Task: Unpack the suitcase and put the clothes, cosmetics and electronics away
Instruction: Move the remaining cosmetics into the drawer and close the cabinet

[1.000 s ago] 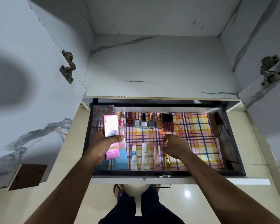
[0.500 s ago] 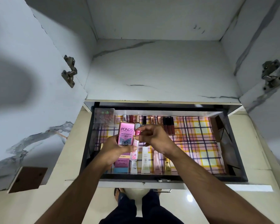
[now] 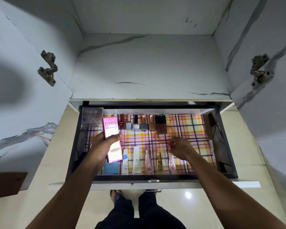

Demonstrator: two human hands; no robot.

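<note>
An open drawer (image 3: 228,146) lined with pink and yellow plaid paper holds cosmetics. My left hand (image 3: 102,147) grips a pink Pond's box (image 3: 111,129) upright over the drawer's left side. My right hand (image 3: 180,148) pinches the top of a small pink tube (image 3: 172,162), which lies at the right end of the front row of tubes (image 3: 136,160). Nail polish bottles and lip glosses (image 3: 144,125) stand in a row along the back. A blue box (image 3: 111,167) lies under the Pond's box.
A clear plastic box (image 3: 92,117) sits in the drawer's back left corner. The liner's right half (image 3: 193,129) is bare. Above the drawer is a white marbled shelf (image 3: 149,68). Cabinet doors stand open on both sides, with hinges (image 3: 48,67). My legs (image 3: 139,210) are below.
My right hand took the small pink tube from beside the Pond's box and carried it right, down to the end of the front row. My left hand shifted slightly left with the box.
</note>
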